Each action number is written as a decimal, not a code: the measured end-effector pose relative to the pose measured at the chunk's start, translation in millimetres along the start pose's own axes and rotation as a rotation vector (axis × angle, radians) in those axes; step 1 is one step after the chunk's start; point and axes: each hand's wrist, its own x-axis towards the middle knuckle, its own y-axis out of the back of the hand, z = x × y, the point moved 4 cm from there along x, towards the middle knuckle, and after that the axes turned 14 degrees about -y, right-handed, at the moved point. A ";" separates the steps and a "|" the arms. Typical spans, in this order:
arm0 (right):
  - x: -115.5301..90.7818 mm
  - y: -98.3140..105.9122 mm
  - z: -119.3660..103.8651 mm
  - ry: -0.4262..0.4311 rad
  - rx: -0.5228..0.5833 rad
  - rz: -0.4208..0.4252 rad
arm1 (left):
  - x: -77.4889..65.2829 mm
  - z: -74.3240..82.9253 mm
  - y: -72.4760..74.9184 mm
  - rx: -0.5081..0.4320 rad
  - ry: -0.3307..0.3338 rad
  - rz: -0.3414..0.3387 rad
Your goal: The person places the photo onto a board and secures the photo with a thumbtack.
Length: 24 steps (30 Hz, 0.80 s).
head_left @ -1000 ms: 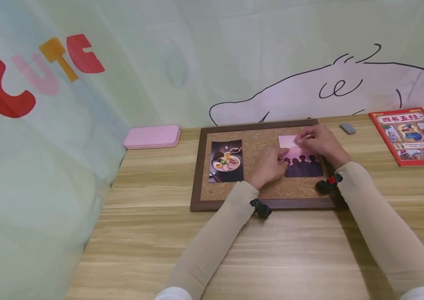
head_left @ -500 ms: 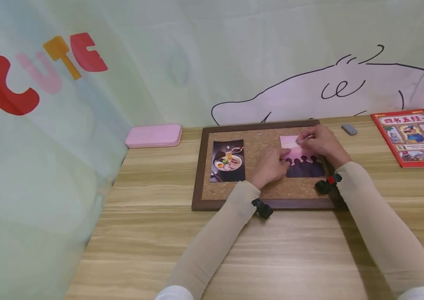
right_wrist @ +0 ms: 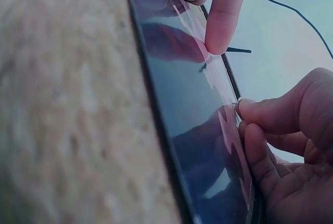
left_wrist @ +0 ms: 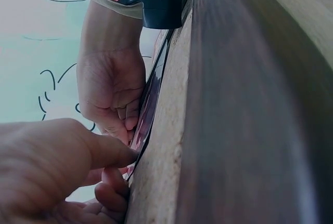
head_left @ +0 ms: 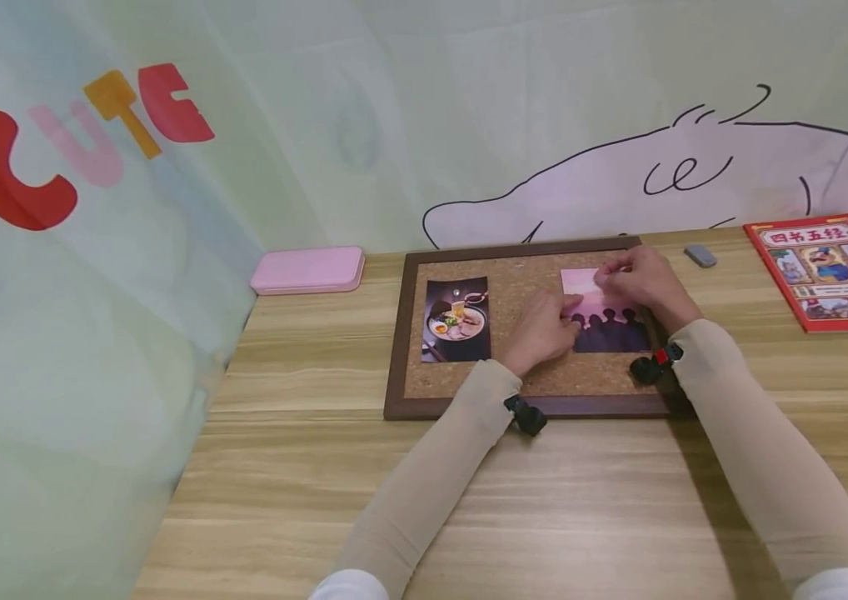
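Observation:
My right hand (head_left: 647, 287) pinches a small pushpin (right_wrist: 237, 104) between thumb and forefinger, at the upper part of a photo (head_left: 610, 333). That photo has a pink sky and a row of dark silhouettes, and lies on the framed cork board (head_left: 525, 379). With an extended finger my left hand (head_left: 541, 332) presses on the photo's left side; its other fingers rest beside it in the left wrist view. Further left on the board lies a ramen photo (head_left: 456, 325), a small shiny pin (head_left: 457, 292) near its top. In the head view the pinched pushpin is mostly hidden by fingers.
A pink case (head_left: 308, 271) sits behind and left of the board on the wooden table (head_left: 274, 467). Beyond the board's right corner lies a small grey object (head_left: 700, 256), then a red illustrated book (head_left: 829, 271). A printed cloth (head_left: 364, 100) hangs behind the table.
Both hands hold nearly the same place on the photo throughout. Only the camera view shifts slightly.

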 end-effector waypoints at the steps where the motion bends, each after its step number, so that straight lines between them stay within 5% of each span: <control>1: 0.0 0.0 0.2 -0.007 -0.001 -0.003 | 0.2 -0.3 -0.1 0.000 -0.002 0.001; 24: 2.2 2.9 1.3 -0.006 -0.030 -0.015 | 0.1 -0.2 -0.2 -0.003 0.015 -0.014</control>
